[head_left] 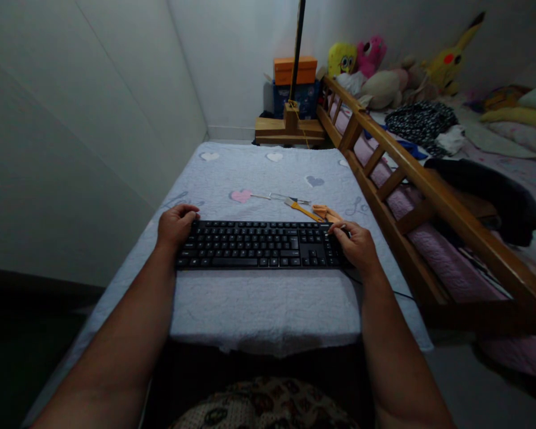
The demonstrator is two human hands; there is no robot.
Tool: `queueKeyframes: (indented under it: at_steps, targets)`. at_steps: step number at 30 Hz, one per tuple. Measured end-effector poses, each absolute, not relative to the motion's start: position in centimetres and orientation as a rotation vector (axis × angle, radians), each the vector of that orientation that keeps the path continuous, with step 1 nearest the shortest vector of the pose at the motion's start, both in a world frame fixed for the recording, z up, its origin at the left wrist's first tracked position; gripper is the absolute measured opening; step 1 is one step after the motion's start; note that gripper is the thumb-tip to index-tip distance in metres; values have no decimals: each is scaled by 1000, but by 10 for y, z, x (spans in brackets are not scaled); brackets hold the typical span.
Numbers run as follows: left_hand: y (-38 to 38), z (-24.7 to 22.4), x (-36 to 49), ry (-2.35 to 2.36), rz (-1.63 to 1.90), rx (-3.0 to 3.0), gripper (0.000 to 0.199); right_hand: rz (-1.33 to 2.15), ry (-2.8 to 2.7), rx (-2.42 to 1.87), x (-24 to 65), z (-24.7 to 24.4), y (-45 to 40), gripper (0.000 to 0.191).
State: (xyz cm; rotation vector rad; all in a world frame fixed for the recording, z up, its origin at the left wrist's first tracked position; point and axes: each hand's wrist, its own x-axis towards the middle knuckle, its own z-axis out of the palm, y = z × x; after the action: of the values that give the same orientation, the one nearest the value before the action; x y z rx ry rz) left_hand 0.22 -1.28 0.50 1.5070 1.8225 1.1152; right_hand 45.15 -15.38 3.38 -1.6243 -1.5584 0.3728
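Note:
A black keyboard (245,244) lies flat across the cloth, keys up, its long side toward me. My left hand (175,226) is closed around the keyboard's far left corner. Over the number pad at the other end, my right hand (356,243) has thumb and forefinger pinched together; a small pale sliver shows at the fingertips, too small to name. Just beyond the keyboard are a yellow-handled brush (302,210), a crumpled orange cloth or glove (326,213), a thin swab-like stick (261,196) and a slim metal tool with a dark handle (290,198).
A pale blue cloth with hearts (268,304) covers the table. The keyboard's cable (384,288) trails right. A wooden bed rail (397,155) runs along the right side, with plush toys and clothes beyond it. Behind the table are a wooden stand (290,130) and an orange box (295,70).

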Motion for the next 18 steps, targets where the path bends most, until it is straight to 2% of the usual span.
queueKeyframes:
  at_steps: [18]
  targets:
    - [-15,9,5,1840,1105,1488,21,379,-1619,-1591,442,38,-153,20]
